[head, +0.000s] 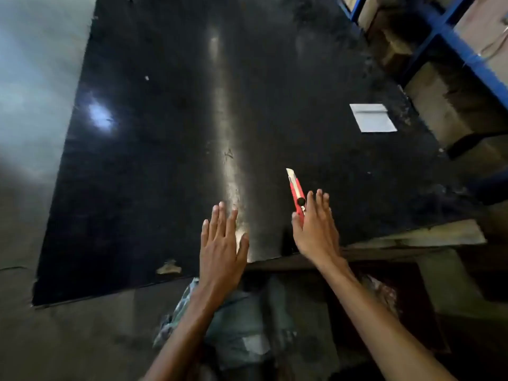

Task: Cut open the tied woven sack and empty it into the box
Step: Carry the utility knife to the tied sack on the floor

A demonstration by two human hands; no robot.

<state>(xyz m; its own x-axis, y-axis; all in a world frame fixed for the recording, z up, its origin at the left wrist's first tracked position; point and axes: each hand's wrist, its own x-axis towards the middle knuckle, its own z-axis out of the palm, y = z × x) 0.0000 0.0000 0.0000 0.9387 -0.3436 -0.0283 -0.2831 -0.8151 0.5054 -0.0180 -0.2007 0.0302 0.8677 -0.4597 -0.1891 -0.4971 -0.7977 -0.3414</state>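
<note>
Likely step: getting cutter in hand, before any cut.

- Left hand [220, 243]: flat, fingers straight, empty, over counter [165, 160].
- Right hand [316, 229], at 3 o'clock of left hand: fingers straight, thumb on red cutter [297, 191]. Pinching or only touching, cannot tell.
- Sack: unclear; bundle [242, 325] at 6 o'clock may be it.

Next: firm grip on cutter, locate sack tie.

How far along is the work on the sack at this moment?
Done: nothing that shows; no sack lies on the black table. In hand: the right hand, fingers straight, is at the red utility knife, which lies on the table with its blade out and is not yet gripped. The left hand is open and holds nothing. Left: take the knife, cut the sack open, and empty it into the box.
</note>
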